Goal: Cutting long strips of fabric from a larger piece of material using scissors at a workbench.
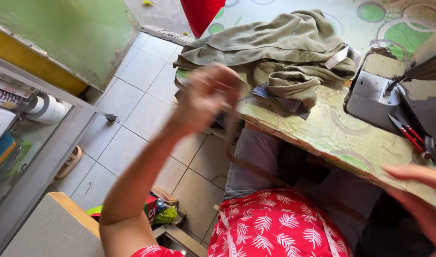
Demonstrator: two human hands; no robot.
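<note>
The left hand (207, 95) is raised above the near-left corner of the desk (341, 138), blurred with motion, its grip closed on a narrow brown strap (249, 164). From the fingers the strap drops toward 6 o'clock, past the desk edge, then runs along toward 4 o'clock across the person's lap, over the grey cloth on the knees and above the red garment with white leaf print (275, 223). Where it ends is hard to make out — it fades into shadow under the desk.

The right hand (420, 200) sits at the 4 o'clock corner of the view, against the near edge of the desk. It is blurred and partly cut off by the frame; the fingers look stretched out fairly flat, but whether they pinch the strap or anything else cannot be told.

At 12 o'clock from the left hand, a heap of olive-green ribbed fabric (280, 52) lies bunched on the desk, with a bluish scrap poking out beneath it. At 2 o'clock stands a sewing machine (394, 90), its metal plate bare, and red-handled scissors (406, 131) lie just beside its base. At 9 o'clock, well apart — a glass cabinet (22, 128) holding rolls of tape, on a white tiled floor (141, 95).
</note>
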